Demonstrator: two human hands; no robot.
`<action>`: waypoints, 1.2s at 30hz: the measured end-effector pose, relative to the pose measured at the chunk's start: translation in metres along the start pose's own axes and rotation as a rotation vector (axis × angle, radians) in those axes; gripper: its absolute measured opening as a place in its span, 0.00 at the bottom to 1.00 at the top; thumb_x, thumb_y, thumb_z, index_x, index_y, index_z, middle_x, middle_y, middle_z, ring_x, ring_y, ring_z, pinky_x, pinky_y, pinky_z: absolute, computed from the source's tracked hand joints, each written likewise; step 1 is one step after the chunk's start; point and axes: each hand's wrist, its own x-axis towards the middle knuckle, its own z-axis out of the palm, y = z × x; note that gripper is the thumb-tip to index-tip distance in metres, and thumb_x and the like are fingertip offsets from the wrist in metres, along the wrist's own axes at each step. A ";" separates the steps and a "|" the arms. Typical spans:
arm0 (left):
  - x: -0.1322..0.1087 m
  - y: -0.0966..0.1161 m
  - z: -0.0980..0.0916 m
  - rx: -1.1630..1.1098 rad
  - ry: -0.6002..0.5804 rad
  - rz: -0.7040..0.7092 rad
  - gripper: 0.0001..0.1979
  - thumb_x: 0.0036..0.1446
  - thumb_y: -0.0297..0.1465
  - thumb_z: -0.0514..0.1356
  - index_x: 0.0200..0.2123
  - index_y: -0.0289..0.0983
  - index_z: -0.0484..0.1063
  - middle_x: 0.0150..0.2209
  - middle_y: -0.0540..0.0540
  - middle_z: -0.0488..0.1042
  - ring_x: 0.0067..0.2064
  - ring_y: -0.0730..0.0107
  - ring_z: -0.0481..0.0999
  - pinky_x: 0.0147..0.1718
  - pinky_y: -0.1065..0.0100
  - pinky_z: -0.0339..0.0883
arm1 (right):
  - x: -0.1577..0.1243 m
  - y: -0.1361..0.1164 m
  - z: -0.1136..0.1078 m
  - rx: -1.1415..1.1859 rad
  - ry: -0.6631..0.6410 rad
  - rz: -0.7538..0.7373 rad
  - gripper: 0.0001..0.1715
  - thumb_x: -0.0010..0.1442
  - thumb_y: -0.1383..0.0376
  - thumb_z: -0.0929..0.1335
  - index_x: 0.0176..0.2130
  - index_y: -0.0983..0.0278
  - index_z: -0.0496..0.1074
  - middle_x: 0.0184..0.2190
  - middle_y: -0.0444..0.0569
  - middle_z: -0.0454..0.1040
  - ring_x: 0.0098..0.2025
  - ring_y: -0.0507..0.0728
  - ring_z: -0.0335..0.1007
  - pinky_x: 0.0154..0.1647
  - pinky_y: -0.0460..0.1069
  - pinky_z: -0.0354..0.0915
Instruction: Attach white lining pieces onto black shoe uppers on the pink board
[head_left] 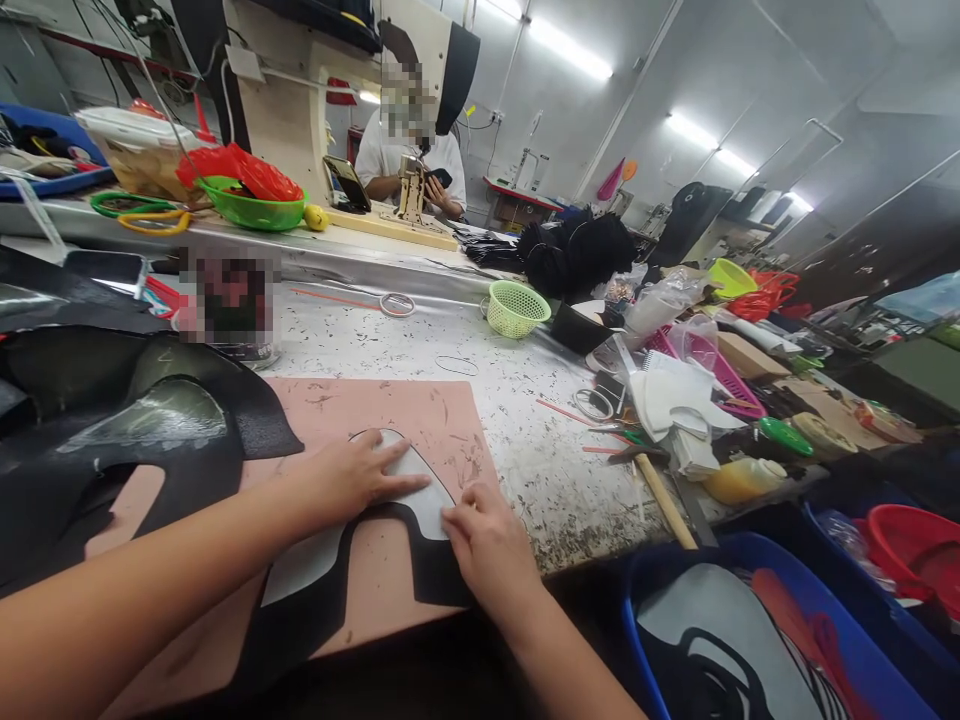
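Observation:
My left hand (358,477) lies flat, fingers stretched out, pressing a curved grey template (424,497) onto a black cut piece (431,570) on the pink cutting mat (420,410). Just right of it, my right hand (486,545) rests on the edge of the template and the black piece with its fingers curled together; whether it pinches anything is hidden. The template's lower part (300,570) runs back toward me under my left forearm.
Black sheet material (142,420) lies left on the mat. A hammer (664,495), scissors (596,405), white cut pieces (667,400), a yellow bottle (739,480) and a green basket (514,308) sit right. A blue bin (750,620) stands below. Another person (409,150) sits beyond the table.

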 end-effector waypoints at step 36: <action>-0.147 0.035 -0.002 -0.421 0.024 0.120 0.48 0.45 0.54 0.55 0.62 0.38 0.39 0.61 0.38 0.49 0.61 0.54 0.49 0.57 0.55 0.45 | 0.064 -0.037 0.018 -0.035 -0.479 -0.392 0.40 0.55 0.43 0.58 0.61 0.56 0.47 0.64 0.52 0.36 0.64 0.64 0.30 0.60 0.60 0.39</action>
